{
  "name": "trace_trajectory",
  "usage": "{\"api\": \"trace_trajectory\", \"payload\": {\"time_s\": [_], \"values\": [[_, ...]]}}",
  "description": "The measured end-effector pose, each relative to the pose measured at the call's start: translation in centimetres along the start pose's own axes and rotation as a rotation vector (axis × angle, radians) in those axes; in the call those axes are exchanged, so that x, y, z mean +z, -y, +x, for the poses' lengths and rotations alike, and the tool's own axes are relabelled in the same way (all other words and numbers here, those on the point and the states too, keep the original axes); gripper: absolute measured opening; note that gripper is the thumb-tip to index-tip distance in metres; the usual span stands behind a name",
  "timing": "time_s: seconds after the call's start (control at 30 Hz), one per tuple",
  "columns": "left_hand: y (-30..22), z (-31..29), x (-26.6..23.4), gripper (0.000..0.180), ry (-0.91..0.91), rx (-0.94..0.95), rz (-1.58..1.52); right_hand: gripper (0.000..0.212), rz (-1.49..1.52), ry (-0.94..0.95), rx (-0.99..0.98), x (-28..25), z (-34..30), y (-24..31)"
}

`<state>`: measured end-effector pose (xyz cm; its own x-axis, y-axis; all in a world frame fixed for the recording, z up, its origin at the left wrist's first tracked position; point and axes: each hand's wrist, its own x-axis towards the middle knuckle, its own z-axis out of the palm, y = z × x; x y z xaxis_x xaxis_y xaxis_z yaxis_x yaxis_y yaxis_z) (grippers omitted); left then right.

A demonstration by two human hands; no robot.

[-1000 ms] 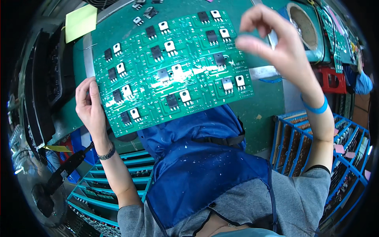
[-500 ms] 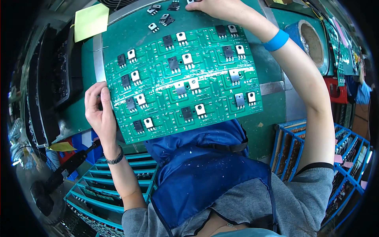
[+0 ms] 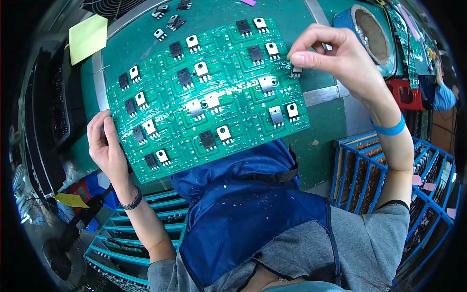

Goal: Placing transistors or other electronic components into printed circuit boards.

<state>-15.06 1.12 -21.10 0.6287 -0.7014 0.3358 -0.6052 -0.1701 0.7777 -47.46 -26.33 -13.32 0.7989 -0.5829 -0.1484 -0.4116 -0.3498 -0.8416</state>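
A large green circuit board (image 3: pixel 171 100) stretches across the bench in front of me, bearing several paired black and silver-backed power transistors. My left hand (image 3: pixel 106 148) grips its left edge, thumb on top. Over the right edge, my right hand (image 3: pixel 340 61) pinches a power transistor (image 3: pixel 296 71) between thumb and fingertips, its body partly hidden by them. The held part hangs beside a spot where a row carries one silver transistor (image 3: pixel 267 85). Beyond the far edge lie several loose power transistors (image 3: pixel 159 34) on the green bench top.
A yellow paper note (image 3: pixel 88 39) hangs at the far left beside a black rack (image 3: pixel 80 97). A blue-sided roll (image 3: pixel 372 36) stands at the far right, near a red plastic bin (image 3: pixel 407 95). Blue racks (image 3: pixel 360 168) and teal racks (image 3: pixel 141 214) flank my lap.
My right hand has come from the loose transistors back toward me to the board's right edge, carrying a transistor. The board sits further left in view, still gripped by my left hand.
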Motion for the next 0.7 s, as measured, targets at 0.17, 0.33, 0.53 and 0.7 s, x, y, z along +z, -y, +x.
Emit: {"api": "trace_trajectory", "payload": {"time_s": [0.17,0.33,0.53,0.7], "values": [[0.0,0.1,0.2,0.020,-0.004,-0.008,0.008,0.020,0.016,-0.032,0.017,1.0,-1.0,-1.0],[-0.2,0.2,-0.1,0.020,-0.003,-0.002,0.048,0.018,0.062,-0.011,-0.023,2.0,-0.6,-1.2],[-0.2,0.2,0.0,0.019,-0.005,-0.010,0.038,0.017,-0.001,-0.048,-0.021,2.4,-0.6,-1.2],[-0.1,0.1,-0.1,0.019,-0.008,-0.031,0.039,0.015,-0.031,-0.050,-0.057,2.4,-0.4,-1.4]]}}
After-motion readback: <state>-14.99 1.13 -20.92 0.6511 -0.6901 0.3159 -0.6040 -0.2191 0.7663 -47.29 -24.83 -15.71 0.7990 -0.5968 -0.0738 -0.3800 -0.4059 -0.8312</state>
